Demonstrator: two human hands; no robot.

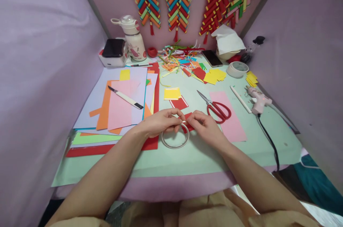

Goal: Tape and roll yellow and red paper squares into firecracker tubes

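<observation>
My left hand [166, 122] is closed on a thin, nearly used-up roll of tape [175, 147], with the ring hanging below its fingers. Close beside it, my right hand [205, 127] has its thumb and fingertips pinched together. A small white tip shows between the two hands' fingertips. Behind the right fingers is a red paper piece [190, 129]; whether they grip it is hidden. Just beyond lie a white-edged red card [180, 103] and yellow paper pieces [172, 93]. Red-handled scissors [218, 109] rest right of my right hand, partly on pink paper [233, 127].
Layered coloured paper [88, 112] with a craft knife [125, 97] on it covers the left. Paper scraps [177, 60], a phone [212, 58] and a bottle [134, 43] stand or lie at the back. To the right are a wide tape roll [237, 69], white pen [240, 99] and corded glue gun [259, 101].
</observation>
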